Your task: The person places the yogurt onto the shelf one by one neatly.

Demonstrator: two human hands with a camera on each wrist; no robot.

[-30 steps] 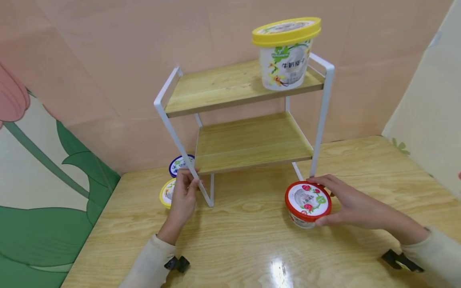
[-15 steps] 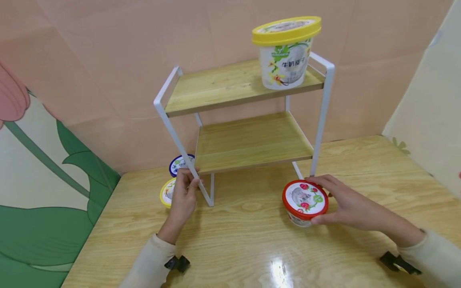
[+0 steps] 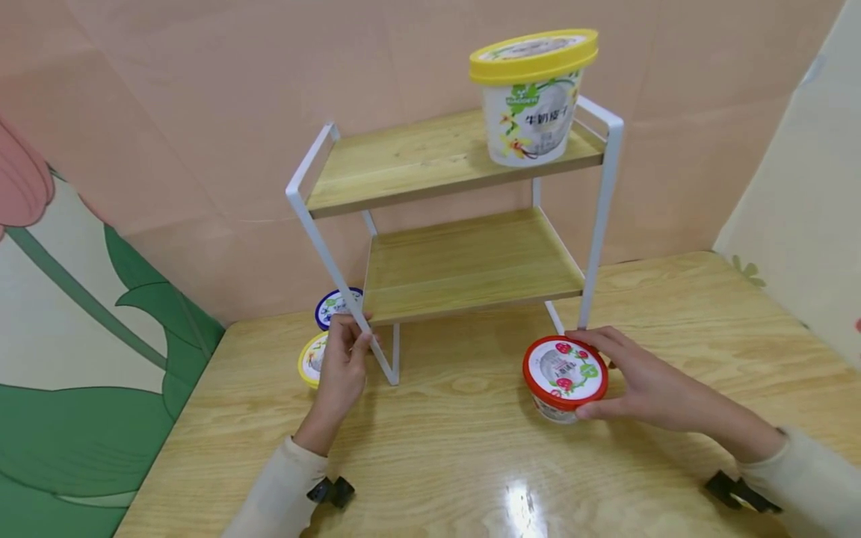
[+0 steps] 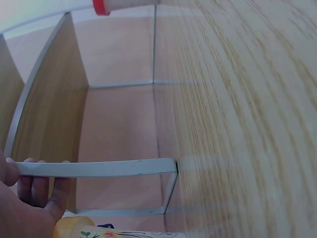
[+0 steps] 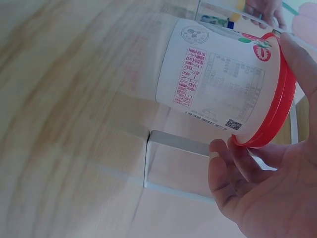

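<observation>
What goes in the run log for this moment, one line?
left hand grips left rack leg | right hand holds red tub | yellow tub on top shelf | blue tub, second yellow tub left of rack

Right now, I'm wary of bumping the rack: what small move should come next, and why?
Probably slide the red-lidded tub slightly left with the right hand: that hand grips it, and in the head view it sits close to the right front leg of the rack, while the left hand holds the left front leg.
</observation>
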